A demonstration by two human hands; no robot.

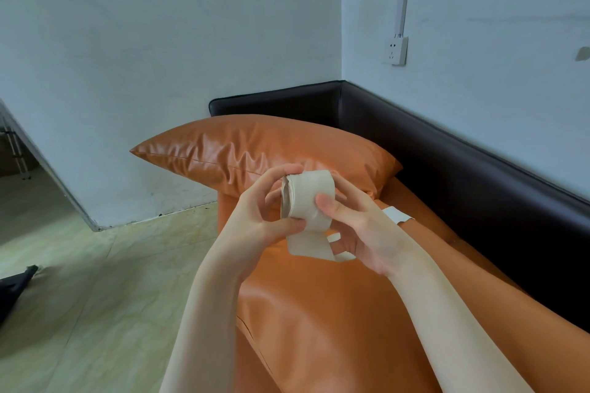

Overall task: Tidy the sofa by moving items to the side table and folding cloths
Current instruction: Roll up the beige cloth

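Observation:
A beige roll of paper or cloth strip (308, 198) is held above the orange sofa seat (319, 313). My left hand (265, 207) grips the roll's left end, thumb under it and fingers over the top. My right hand (357, 226) holds the roll from the right, with the thumb pressed on its front. A loose tail of the strip (311, 244) hangs below the roll, and its far end (397, 215) lies on the seat behind my right wrist.
An orange leather cushion (255, 150) leans at the sofa's end against the black armrest (277, 100). The black backrest (479, 175) runs along the right wall. Pale tiled floor (95, 281) lies to the left, with a dark object (14, 287) at its edge.

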